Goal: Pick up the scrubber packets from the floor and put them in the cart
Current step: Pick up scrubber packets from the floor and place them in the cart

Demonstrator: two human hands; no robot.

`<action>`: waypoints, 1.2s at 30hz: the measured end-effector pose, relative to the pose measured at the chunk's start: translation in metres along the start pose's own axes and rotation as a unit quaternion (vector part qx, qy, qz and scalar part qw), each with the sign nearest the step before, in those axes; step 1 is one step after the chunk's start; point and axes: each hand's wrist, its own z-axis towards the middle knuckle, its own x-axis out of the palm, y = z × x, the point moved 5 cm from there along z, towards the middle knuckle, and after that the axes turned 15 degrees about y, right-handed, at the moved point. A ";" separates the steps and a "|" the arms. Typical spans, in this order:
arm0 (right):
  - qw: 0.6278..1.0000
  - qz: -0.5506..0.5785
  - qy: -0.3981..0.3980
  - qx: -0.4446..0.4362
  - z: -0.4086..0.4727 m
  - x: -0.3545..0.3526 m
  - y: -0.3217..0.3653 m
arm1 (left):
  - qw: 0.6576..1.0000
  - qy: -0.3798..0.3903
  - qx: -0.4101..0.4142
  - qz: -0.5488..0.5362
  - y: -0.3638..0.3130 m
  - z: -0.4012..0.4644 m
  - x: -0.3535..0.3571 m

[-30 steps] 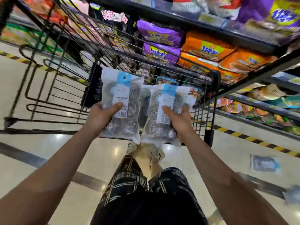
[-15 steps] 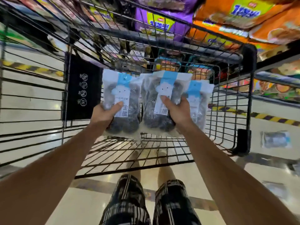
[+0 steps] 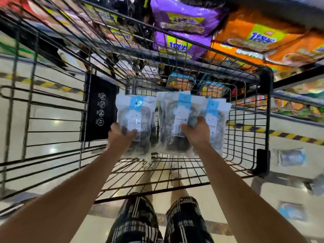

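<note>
Both hands reach into the black wire shopping cart (image 3: 175, 174), apart from each other and each gripping scrubber packets upright above the cart's mesh floor. The left hand (image 3: 121, 135) pinches a scrubber packet (image 3: 135, 116) by its lower part, thumb across the front label. The right hand (image 3: 197, 132) clamps a fanned bundle of packets (image 3: 182, 118), steel-wool coils showing through the clear plastic under blue header cards. More loose packets (image 3: 291, 157) lie on the shiny floor (image 3: 52, 111) to the right of the cart. Purple and orange snack bags (image 3: 254, 37) fill the shelf beyond.
</note>
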 end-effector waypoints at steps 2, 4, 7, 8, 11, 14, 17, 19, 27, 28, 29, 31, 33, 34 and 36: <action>1.000 -0.010 0.003 -0.014 -0.014 -0.009 0.012 | 1.000 -0.014 0.024 0.011 -0.001 -0.009 -0.008; 0.998 -0.049 0.008 -0.034 -0.034 -0.019 0.025 | 0.999 -0.027 0.037 0.028 -0.001 -0.012 -0.016; 0.990 -0.112 -0.005 -0.087 -0.073 -0.035 0.048 | 0.995 -0.027 0.070 0.070 -0.042 -0.057 -0.028; 0.985 -0.139 -0.016 -0.104 -0.088 -0.040 0.056 | 0.992 -0.032 0.081 0.092 -0.055 -0.073 -0.033; 0.967 -0.213 -0.052 -0.127 -0.129 -0.056 0.076 | 0.962 -0.072 0.135 0.228 -0.097 -0.123 -0.049; 0.947 -0.261 -0.111 -0.148 -0.161 -0.072 0.089 | 0.905 -0.120 0.201 0.354 -0.129 -0.164 -0.058; 0.932 -0.275 -0.168 -0.166 -0.190 -0.088 0.096 | 0.848 -0.152 0.263 0.435 -0.158 -0.197 -0.054; 0.931 -0.262 -0.193 -0.165 -0.209 -0.099 0.095 | 0.810 -0.154 0.308 0.475 -0.176 -0.215 -0.043; 0.921 -0.192 -0.323 -0.098 -0.284 -0.163 0.030 | 0.688 -0.093 0.486 0.531 -0.245 -0.283 0.060; 0.918 -0.182 -0.343 -0.084 -0.294 -0.171 0.014 | 0.673 -0.086 0.506 0.532 -0.249 -0.293 0.079; 0.916 -0.170 -0.358 -0.065 -0.304 -0.179 -0.003 | 0.657 -0.078 0.523 0.538 -0.253 -0.303 0.099; 0.913 -0.155 -0.378 -0.024 -0.325 -0.191 -0.042 | 0.623 -0.057 0.552 0.552 -0.255 -0.324 0.140; 0.912 -0.134 -0.388 0.023 -0.349 -0.199 -0.084 | 0.593 -0.021 0.574 0.564 -0.251 -0.347 0.184; 0.910 -0.118 -0.395 0.045 -0.362 -0.201 -0.107 | 0.581 -0.002 0.581 0.570 -0.246 -0.357 0.206; 0.909 -0.083 -0.400 0.088 -0.388 -0.202 -0.152 | 0.551 0.029 0.594 0.586 -0.233 -0.378 0.249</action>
